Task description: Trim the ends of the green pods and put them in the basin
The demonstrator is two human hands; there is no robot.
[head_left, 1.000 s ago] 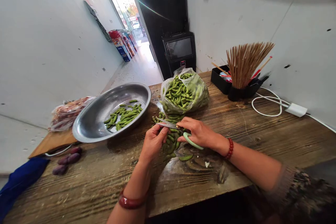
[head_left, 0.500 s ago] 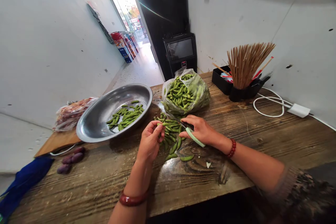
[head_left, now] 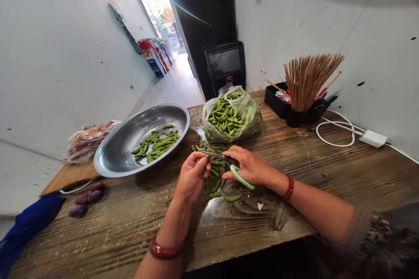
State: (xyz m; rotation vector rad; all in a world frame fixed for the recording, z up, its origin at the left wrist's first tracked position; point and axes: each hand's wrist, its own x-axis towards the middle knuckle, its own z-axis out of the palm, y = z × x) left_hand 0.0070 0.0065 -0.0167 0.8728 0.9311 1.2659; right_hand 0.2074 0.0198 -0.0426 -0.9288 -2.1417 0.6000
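My left hand (head_left: 194,175) pinches a green edamame pod, mostly hidden by the fingers. Scissors (head_left: 241,178) with pale green handles are gripped in my right hand (head_left: 250,166), their blades lying at the left fingertips, on or beside the pod. Under and between both hands is a loose pile of edamame pods (head_left: 214,183) on the wooden table (head_left: 137,226). Behind them stands a clear plastic bag (head_left: 250,126) full of pods. To the left, a wide steel basin (head_left: 113,150) holds a smaller heap of cut or loose pods (head_left: 162,144).
At the right are a black holder (head_left: 294,118) with wooden skewers (head_left: 307,83) and a white cable with an adapter (head_left: 373,138). Several purple tubers (head_left: 87,199), a blue cloth (head_left: 31,224) and a bagged reddish food (head_left: 87,141) on a board (head_left: 62,178) lie left.
My left hand has shifted slightly right, and the scissors have swung left so their blades reach the pod at its fingertips. The basin and bag stay put.
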